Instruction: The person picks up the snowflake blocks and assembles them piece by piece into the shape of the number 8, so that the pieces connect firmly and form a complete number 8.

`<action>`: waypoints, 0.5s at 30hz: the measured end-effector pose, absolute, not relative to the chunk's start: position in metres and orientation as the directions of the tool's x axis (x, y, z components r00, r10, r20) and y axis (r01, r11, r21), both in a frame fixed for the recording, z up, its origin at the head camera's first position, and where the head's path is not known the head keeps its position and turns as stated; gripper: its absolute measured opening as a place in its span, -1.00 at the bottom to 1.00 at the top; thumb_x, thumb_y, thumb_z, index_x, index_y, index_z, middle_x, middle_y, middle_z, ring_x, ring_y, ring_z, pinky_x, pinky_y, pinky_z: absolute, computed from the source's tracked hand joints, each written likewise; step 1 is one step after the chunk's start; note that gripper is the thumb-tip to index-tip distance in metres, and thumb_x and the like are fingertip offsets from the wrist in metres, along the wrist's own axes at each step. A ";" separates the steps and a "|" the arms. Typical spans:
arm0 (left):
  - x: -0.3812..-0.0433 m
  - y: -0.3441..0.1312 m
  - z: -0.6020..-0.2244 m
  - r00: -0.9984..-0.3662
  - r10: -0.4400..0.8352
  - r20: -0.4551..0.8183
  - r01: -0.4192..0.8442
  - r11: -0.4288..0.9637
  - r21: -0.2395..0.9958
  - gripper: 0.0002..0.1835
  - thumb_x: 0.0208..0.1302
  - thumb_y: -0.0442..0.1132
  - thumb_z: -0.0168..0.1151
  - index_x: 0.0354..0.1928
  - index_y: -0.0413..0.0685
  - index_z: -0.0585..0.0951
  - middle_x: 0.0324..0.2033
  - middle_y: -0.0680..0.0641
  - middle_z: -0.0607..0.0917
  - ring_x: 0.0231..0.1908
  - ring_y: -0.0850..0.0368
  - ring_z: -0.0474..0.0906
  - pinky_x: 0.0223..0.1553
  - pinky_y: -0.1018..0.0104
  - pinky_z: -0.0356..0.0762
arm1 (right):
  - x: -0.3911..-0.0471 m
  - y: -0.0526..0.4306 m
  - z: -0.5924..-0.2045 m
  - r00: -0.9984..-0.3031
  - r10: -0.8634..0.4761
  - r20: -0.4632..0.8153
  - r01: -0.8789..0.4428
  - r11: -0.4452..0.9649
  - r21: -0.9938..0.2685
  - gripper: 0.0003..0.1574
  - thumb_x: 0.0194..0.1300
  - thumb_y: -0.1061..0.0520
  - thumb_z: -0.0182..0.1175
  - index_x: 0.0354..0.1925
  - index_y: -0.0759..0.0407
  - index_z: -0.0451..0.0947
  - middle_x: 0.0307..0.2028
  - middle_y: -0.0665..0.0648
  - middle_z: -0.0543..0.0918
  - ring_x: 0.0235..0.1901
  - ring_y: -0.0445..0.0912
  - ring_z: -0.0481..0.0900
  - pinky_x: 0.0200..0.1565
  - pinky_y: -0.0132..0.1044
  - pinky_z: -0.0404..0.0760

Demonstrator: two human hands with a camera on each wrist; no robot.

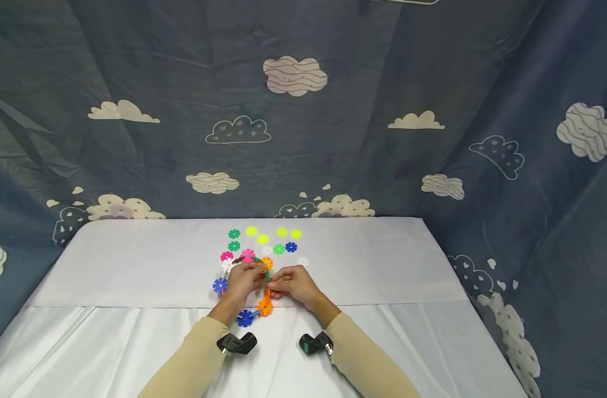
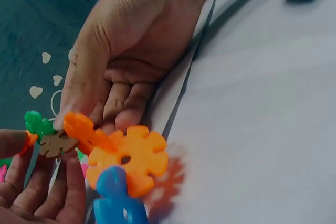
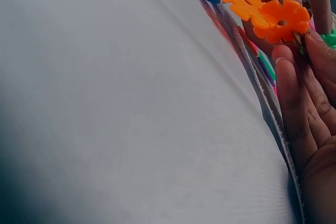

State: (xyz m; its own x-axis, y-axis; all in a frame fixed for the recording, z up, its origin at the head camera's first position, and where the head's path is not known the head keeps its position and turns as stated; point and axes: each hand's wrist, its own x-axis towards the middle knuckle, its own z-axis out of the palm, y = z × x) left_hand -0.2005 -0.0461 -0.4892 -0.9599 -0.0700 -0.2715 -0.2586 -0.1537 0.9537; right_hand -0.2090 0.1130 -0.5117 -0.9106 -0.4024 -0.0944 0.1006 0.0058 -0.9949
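A chain of interlocking flower-shaped plastic discs lies between and around my hands in the head view. My left hand (image 1: 245,283) pinches the chain near its right side, thumb tip beside a brown disc (image 2: 54,145) and an orange disc (image 2: 137,156). My right hand (image 1: 297,283) pinches the chain at the brown disc from the other side, with a green disc (image 2: 35,123) just past it. Toward the front edge the chain runs through an orange disc (image 1: 265,307) to a blue disc (image 1: 245,318). Fingers hide part of the joints.
Loose discs lie behind the hands: several yellow ones (image 1: 262,239), green ones (image 1: 234,246), a blue one (image 1: 291,247) and a white one (image 1: 302,261). They rest on a white-covered table (image 1: 373,265). A dark cloud-patterned curtain (image 1: 333,143) hangs behind.
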 end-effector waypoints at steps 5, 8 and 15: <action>-0.200 -0.048 -0.492 -0.966 -0.065 -0.251 -0.240 -0.136 0.961 -0.78 0.32 -0.35 0.18 -0.13 -0.43 0.51 -0.31 -0.18 0.68 -0.39 0.17 0.64 -0.28 0.37 0.67 | -0.208 0.112 -0.511 -0.913 -0.397 -0.091 0.094 0.012 -0.996 -0.76 0.20 0.43 0.25 -0.19 0.64 0.53 -0.50 0.19 0.71 -0.55 -0.17 0.64 -0.41 -0.34 0.70; -0.201 -0.049 -0.492 -0.970 -0.062 -0.234 -0.224 -0.128 0.966 -0.77 0.32 -0.35 0.18 -0.13 -0.44 0.51 -0.31 -0.18 0.69 -0.40 0.16 0.65 -0.30 0.38 0.67 | -0.209 0.112 -0.511 -0.912 -0.400 -0.090 0.092 0.016 -0.996 -0.76 0.19 0.42 0.26 -0.19 0.63 0.54 -0.50 0.15 0.71 -0.54 -0.17 0.64 -0.42 -0.37 0.70; -0.199 -0.052 -0.491 -0.978 -0.047 -0.205 -0.196 -0.157 0.968 -0.86 0.29 -0.41 0.18 -0.21 -0.38 0.47 -0.39 -0.13 0.69 -0.41 0.15 0.66 -0.30 0.37 0.68 | -0.220 0.129 -0.508 -0.947 -0.315 -0.056 0.038 0.064 -0.997 -0.78 0.19 0.36 0.30 -0.22 0.54 0.58 -0.49 0.15 0.69 -0.59 -0.15 0.56 -0.53 -0.37 0.63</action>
